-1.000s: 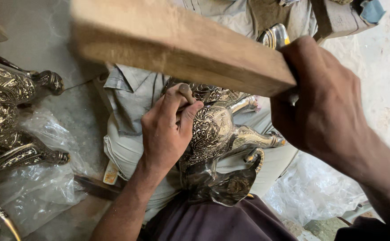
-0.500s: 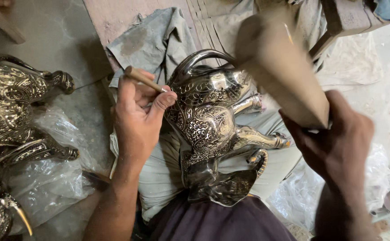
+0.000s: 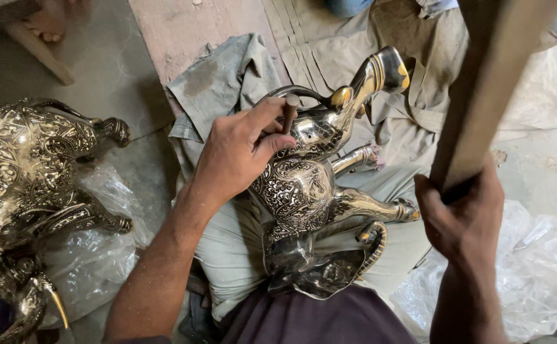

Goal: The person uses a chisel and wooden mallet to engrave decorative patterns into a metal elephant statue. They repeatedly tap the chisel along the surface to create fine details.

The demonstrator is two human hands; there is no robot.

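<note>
— Across your lap, why does the brass elephant point(image 3: 304, 191) lie sideways?
— So its flank faces up. Your right hand point(image 3: 463, 223) grips the wooden bat point(image 3: 489, 89), fingers wrapped; left hand point(image 3: 234, 159) fingers pinch the punch point(image 3: 289, 111) upright.

Between the left hand point(image 3: 237, 153) fingers and the right hand point(image 3: 460, 220), the brass elephant's point(image 3: 304, 191) legs jut out, crowding that gap. Left of the left fingers lies open cloth point(image 3: 218, 79), then another brass figure point(image 3: 30, 185) blocks.
</note>
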